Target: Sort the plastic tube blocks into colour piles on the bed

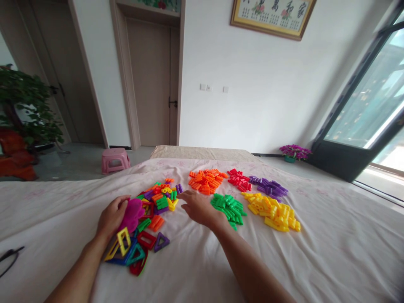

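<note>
Head view: left hand [111, 216] clamped on magenta flower-shaped piece [132, 213], at left edge of mixed pile [162, 203]. Right hand [200, 208] has thumb and fingers apart, just right of that pile. Sorted piles sit right on the cloth-covered surface [189, 269]: orange pile [206, 182], red pile [240, 182], purple pile [269, 188] far; green pile [229, 208], yellow pile [274, 211] nearer.

Bright daylight from the right
</note>
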A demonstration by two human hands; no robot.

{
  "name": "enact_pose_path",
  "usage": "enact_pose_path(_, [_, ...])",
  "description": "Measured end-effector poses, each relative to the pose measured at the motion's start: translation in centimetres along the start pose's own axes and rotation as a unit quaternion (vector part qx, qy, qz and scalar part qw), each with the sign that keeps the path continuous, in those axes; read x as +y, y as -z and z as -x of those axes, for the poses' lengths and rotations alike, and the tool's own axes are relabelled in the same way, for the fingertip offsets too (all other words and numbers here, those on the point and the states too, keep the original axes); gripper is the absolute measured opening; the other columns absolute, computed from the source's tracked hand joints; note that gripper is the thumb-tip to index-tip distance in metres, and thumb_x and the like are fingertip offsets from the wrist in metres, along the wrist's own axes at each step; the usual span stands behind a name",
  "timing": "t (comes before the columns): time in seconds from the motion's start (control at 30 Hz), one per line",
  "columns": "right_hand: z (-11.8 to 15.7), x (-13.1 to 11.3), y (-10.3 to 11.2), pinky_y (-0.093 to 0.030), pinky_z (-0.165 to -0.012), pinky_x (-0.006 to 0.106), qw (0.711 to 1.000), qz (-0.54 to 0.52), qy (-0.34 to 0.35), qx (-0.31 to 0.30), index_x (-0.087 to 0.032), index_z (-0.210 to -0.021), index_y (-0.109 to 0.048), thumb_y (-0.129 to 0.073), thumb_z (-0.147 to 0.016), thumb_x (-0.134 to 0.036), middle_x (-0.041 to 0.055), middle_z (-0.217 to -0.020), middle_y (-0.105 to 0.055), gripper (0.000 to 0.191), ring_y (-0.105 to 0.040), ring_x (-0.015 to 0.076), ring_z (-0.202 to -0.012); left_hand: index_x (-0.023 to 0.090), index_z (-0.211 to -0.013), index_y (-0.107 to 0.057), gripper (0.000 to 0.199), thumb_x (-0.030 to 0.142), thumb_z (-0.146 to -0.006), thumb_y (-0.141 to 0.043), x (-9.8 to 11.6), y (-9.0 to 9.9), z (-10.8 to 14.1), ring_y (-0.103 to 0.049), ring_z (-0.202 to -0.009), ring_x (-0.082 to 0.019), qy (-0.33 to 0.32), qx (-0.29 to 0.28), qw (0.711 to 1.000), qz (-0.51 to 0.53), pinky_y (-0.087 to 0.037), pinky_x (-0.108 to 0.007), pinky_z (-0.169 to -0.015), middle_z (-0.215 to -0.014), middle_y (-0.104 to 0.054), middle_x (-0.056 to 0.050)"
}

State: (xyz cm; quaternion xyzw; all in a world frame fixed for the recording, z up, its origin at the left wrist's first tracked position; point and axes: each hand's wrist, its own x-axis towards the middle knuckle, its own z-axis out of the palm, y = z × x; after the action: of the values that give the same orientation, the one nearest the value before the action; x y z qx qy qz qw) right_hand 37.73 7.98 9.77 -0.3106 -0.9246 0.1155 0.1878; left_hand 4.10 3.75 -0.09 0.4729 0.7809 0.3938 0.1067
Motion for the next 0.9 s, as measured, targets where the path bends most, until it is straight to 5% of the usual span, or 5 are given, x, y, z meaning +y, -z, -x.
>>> enact_pose_path(0.17, [-1.1, -1.1, -5.5, -0.039, -0.112, 0.041, 0.998, 0.017, 0.058, 0.02, -0.019, -0.148, -0.039, -0.059, -0.093, -0.024, 0.0127, -0.152, -0.043, 0.058, -0.043, 0.025, -0.137, 0.023, -0.119, -0.066, 0.041, 0.042, -0.091, -0.043, 0.0, -0.1, -0.1, -0.065, -0.111, -0.025, 0.014, -0.016, 1.0, 0.007, -0.049, -0.031, -0.09, -0.124, -0.07, -0.006])
enact_pose_path(0.3, [-2.0, -1.3, -7.7, -0.037, -0.114, 0.041, 0.996, 0.037, 0.067, 0.047, -0.019, -0.147, -0.04, -0.058, -0.095, -0.033, 0.0123, -0.153, -0.04, 0.056, -0.038, 0.026, -0.14, 0.024, -0.119, -0.065, 0.041, 0.042, -0.091, -0.043, -0.1, -0.1, -0.1, -0.064, -0.113, -0.025, 0.015, -0.02, 1.0, 0.007, -0.048, -0.032, -0.092, -0.126, -0.069, -0.006])
enact_pose_path(0.53, [-2.2, -1.4, -7.6, -0.05, -0.094, 0.039, 0.996, 0.046, -0.011, 0.077, -0.021, -0.127, -0.058, -0.069, -0.087, -0.038, 0.0108, -0.119, -0.061, 0.045, -0.056, 0.0263, -0.11, 0.025, -0.118, -0.066, 0.04, 0.042, -0.091, -0.042, -0.1, -0.2, -0.2, -0.066, -0.109, -0.024, 0.013, -0.017, 1.0, 0.006, -0.049, -0.03, -0.09, -0.123, -0.07, -0.005])
enact_pose_path(0.9, [-1.4, 1.2, -7.1, -0.047, -0.088, 0.032, 0.996, -0.002, -0.016, 0.091, -0.023, -0.109, -0.07, -0.057, -0.096, -0.039, 0.0063, -0.102, -0.071, 0.025, -0.063, 0.0215, -0.098, 0.024, -0.118, -0.066, 0.04, 0.042, -0.09, -0.044, -0.5, -0.2, -0.3, -0.067, -0.107, -0.023, 0.005, -0.015, 1.0, 0.001, -0.051, -0.029, -0.084, -0.122, -0.072, -0.006])
